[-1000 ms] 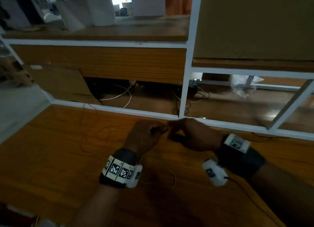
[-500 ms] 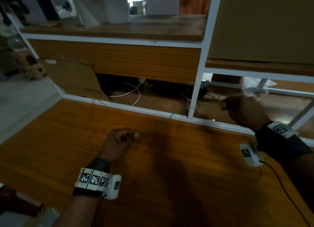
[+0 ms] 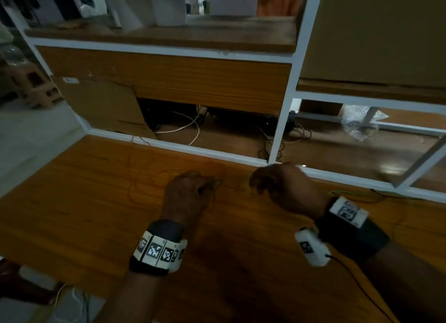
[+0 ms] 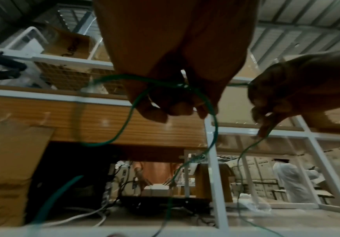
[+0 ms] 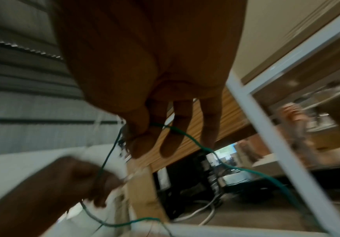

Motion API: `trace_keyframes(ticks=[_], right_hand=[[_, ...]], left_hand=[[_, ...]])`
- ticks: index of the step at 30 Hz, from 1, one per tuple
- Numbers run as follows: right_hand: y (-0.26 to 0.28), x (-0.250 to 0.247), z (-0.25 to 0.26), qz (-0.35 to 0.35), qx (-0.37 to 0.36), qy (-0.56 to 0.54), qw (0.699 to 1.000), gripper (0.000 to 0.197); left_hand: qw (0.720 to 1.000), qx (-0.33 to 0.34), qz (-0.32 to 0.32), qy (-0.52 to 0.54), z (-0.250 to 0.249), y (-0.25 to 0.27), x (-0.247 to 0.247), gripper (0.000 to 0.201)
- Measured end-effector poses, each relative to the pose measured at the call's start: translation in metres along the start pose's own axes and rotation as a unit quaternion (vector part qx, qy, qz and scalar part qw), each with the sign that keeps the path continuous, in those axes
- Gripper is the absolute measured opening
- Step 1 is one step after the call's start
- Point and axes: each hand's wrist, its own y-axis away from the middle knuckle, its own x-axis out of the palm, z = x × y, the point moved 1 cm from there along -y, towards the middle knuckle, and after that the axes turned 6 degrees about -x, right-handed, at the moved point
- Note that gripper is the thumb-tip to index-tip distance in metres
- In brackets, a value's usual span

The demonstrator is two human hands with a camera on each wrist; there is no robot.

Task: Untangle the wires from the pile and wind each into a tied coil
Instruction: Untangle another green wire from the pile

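Above the worktop (image 3: 72,226), the left hand (image 4: 173,89) grips a loop of thin, limp green wire (image 4: 124,128), which the right hand (image 5: 150,112) pinches farther along, seemingly light, springy, best held at the crossing.

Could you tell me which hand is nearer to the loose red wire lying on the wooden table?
Left. The left hand hovers at the red wire tangle's right edge; the right hand is farther right, beyond it.

Looks like a warehouse or factory workroom: corrugated metal roof (image 4: 307,24) at upper right of the left-wrist view, stacked cardboard boxes (image 4: 254,162) at lower right, white-framed shelving (image 3: 284,100) above a wooden worktop (image 3: 72,214), loose cables (image 3: 188,129) mid-frame.
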Motion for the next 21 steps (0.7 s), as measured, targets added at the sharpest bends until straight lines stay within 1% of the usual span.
trace_keyframes(ticks=[1, 3, 4, 6, 8, 10, 11, 12, 14, 15, 16, 17, 18, 19, 20, 21], right_hand=[[0.006, -0.008, -0.005, -0.037, 0.018, -0.013, 0.999, 0.021], [0.018, -0.020, -0.017, -0.085, 0.046, -0.029, 0.995, 0.015], [0.024, -0.023, -0.021, -0.090, 0.051, -0.026, 0.994, 0.016], [0.034, -0.021, -0.026, -0.082, 0.061, -0.009, 0.995, 0.017], [0.040, -0.015, -0.033, -0.097, 0.069, -0.005, 0.993, 0.017], [0.045, -0.014, -0.041, -0.127, 0.095, -0.003, 0.987, 0.015], [0.048, -0.014, -0.045, -0.137, 0.112, 0.003, 0.984, 0.015], [0.052, -0.015, -0.048, -0.145, 0.123, 0.010, 0.982, 0.014], [0.064, -0.017, -0.049, -0.150, 0.135, 0.012, 0.979, 0.015], [0.070, -0.018, -0.050, -0.149, 0.137, 0.012, 0.979, 0.017], [0.076, -0.018, -0.052, -0.149, 0.141, 0.016, 0.979, 0.020], [0.081, -0.019, -0.054, -0.149, 0.151, 0.026, 0.977, 0.020], [0.085, -0.019, -0.056, -0.149, 0.164, 0.036, 0.974, 0.018], [0.088, -0.018, -0.060, -0.146, 0.184, 0.059, 0.970, 0.018], [0.090, -0.016, -0.064, -0.140, 0.206, 0.087, 0.965, 0.019], [0.092, -0.014, -0.068, -0.124, 0.234, 0.113, 0.958, 0.023]], left_hand=[[0.999, -0.006, -0.043, -0.007, 0.012, 0.005, -0.002, 0.028], [0.992, -0.057, -0.107, 0.038, 0.032, 0.011, -0.009, 0.012], [0.986, -0.101, -0.113, 0.064, 0.038, 0.013, -0.011, 0.017], [0.975, -0.170, -0.077, 0.118, 0.047, 0.013, -0.012, 0.029], [0.961, -0.194, -0.013, 0.197, 0.048, 0.013, -0.013, 0.035], [0.938, -0.204, 0.020, 0.278, 0.051, 0.015, -0.014, 0.041], [0.915, -0.215, 0.018, 0.340, 0.055, 0.018, -0.013, 0.042], [0.879, -0.220, 0.005, 0.422, 0.055, 0.021, -0.013, 0.040], [0.780, -0.211, -0.042, 0.588, 0.054, 0.024, -0.018, 0.035], [0.738, -0.216, -0.064, 0.635, 0.053, 0.023, -0.022, 0.033], [0.723, -0.236, -0.083, 0.644, 0.052, 0.022, -0.026, 0.030], [0.749, -0.263, -0.103, 0.599, 0.052, 0.019, -0.031, 0.023], [0.785, -0.293, -0.115, 0.534, 0.051, 0.018, -0.034, 0.013], [0.796, -0.314, -0.105, 0.507, 0.052, 0.017, -0.035, 0.004], [0.794, -0.321, -0.079, 0.511, 0.052, 0.015, -0.034, 0.008], [0.798, -0.331, -0.045, 0.503, 0.049, 0.015, -0.034, 0.018]])
